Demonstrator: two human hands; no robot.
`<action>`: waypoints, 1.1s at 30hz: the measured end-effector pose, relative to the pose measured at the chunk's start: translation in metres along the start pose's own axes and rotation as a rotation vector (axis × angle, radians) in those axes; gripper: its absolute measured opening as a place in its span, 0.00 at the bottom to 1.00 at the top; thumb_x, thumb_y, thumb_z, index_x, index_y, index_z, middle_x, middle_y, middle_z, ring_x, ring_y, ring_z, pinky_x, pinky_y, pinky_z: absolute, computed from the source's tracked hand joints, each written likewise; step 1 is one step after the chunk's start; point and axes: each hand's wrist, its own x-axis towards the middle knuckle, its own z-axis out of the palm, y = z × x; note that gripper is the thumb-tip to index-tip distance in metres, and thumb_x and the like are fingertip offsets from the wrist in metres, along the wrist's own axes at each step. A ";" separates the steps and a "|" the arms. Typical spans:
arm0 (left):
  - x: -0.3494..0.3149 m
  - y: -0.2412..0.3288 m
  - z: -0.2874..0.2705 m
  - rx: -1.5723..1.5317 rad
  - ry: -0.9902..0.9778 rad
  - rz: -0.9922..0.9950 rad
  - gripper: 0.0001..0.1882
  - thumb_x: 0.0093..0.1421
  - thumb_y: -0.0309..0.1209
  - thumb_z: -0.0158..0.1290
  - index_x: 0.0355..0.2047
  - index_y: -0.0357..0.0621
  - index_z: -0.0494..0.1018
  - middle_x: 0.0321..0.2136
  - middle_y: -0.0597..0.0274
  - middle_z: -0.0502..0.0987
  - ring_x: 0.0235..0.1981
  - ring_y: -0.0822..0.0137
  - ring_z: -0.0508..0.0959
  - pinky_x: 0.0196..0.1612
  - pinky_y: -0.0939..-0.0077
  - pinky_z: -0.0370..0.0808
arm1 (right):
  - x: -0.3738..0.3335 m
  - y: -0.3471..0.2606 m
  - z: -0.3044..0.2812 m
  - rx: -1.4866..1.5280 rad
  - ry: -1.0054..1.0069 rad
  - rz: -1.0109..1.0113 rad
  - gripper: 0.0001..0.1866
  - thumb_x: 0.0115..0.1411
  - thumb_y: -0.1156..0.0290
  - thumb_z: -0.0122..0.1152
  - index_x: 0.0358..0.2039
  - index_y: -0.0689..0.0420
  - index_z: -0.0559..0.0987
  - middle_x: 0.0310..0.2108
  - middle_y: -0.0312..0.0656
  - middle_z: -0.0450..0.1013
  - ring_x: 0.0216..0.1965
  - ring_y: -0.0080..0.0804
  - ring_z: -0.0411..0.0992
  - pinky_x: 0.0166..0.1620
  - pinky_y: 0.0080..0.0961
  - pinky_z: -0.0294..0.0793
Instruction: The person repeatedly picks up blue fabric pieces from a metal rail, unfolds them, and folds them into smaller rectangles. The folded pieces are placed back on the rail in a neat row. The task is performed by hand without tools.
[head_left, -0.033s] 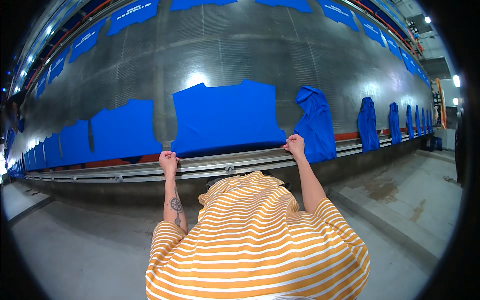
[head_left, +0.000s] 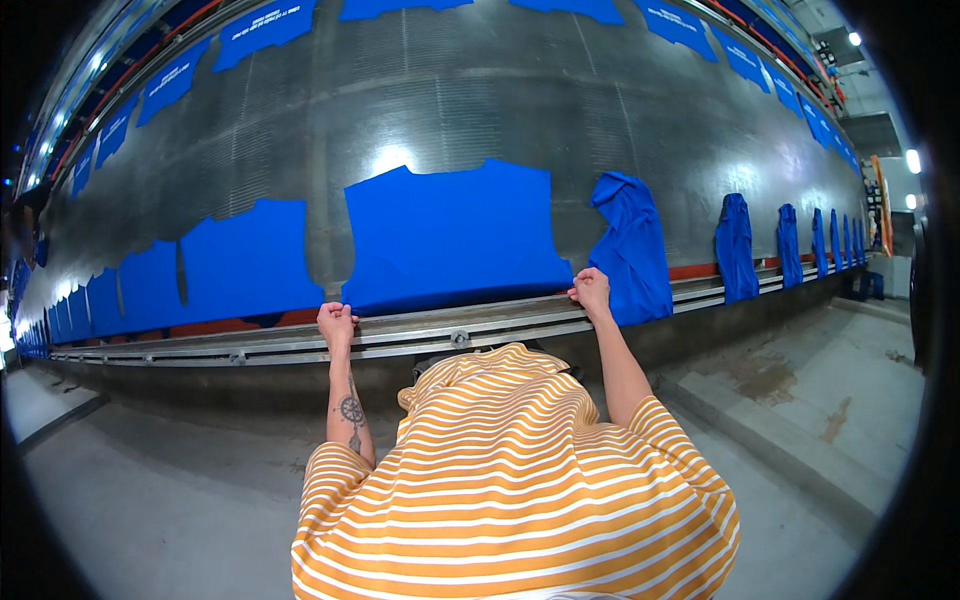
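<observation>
A blue cut shirt panel [head_left: 455,235] lies spread on the dark table in front of me, its neckline facing away. My left hand [head_left: 338,322] is closed in a pinch at the panel's near left corner. At the near right corner my right hand [head_left: 590,291] pinches the fabric too. Between them the near edge runs along the metal rail and looks slightly lifted, with shadow under it. Just right of my right hand, a bunched blue fabric piece [head_left: 633,250] hangs over the table edge.
Several flat blue panels [head_left: 247,260] line the near edge to the left. More bunched pieces [head_left: 734,245] drape over the rail [head_left: 520,318] to the right. Printed blue panels [head_left: 265,35] lie along the far side of the long table [head_left: 420,110]. A concrete step [head_left: 760,440] lies below right.
</observation>
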 end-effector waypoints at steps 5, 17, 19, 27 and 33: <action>0.013 0.004 0.013 -0.070 -0.009 0.045 0.06 0.59 0.21 0.55 0.36 0.37 0.69 0.23 0.58 0.76 0.19 0.69 0.79 0.20 0.76 0.74 | 0.008 0.002 -0.002 -0.026 0.037 -0.052 0.05 0.58 0.83 0.53 0.34 0.61 0.75 0.24 0.44 0.76 0.22 0.31 0.79 0.21 0.26 0.78; -0.096 0.107 0.176 0.248 0.001 0.603 0.09 0.57 0.34 0.58 0.29 0.40 0.75 0.24 0.55 0.76 0.24 0.60 0.75 0.32 0.66 0.73 | 0.012 -0.045 -0.131 -0.864 0.421 -0.411 0.21 0.51 0.71 0.69 0.46 0.54 0.76 0.44 0.49 0.67 0.45 0.52 0.70 0.49 0.43 0.72; -0.147 0.149 0.254 0.235 -0.234 0.629 0.13 0.58 0.38 0.59 0.30 0.40 0.76 0.25 0.53 0.77 0.25 0.58 0.77 0.32 0.65 0.74 | 0.035 -0.033 -0.156 -0.935 0.321 -0.405 0.18 0.50 0.68 0.71 0.41 0.57 0.79 0.41 0.49 0.70 0.44 0.50 0.71 0.48 0.42 0.72; -0.239 0.206 0.449 0.532 -0.158 0.769 0.15 0.56 0.38 0.61 0.34 0.40 0.72 0.33 0.50 0.75 0.40 0.46 0.76 0.42 0.55 0.74 | 0.102 -0.033 -0.249 -0.401 -0.047 -0.485 0.14 0.60 0.61 0.64 0.31 0.60 0.82 0.38 0.45 0.77 0.38 0.39 0.77 0.43 0.37 0.75; -0.243 0.192 0.460 -0.067 -0.318 0.467 0.12 0.65 0.32 0.47 0.30 0.37 0.73 0.31 0.59 0.78 0.29 0.63 0.76 0.34 0.68 0.72 | 0.163 0.008 -0.345 1.010 -0.338 -0.039 0.22 0.71 0.57 0.46 0.56 0.61 0.70 0.52 0.43 0.74 0.51 0.36 0.73 0.56 0.37 0.71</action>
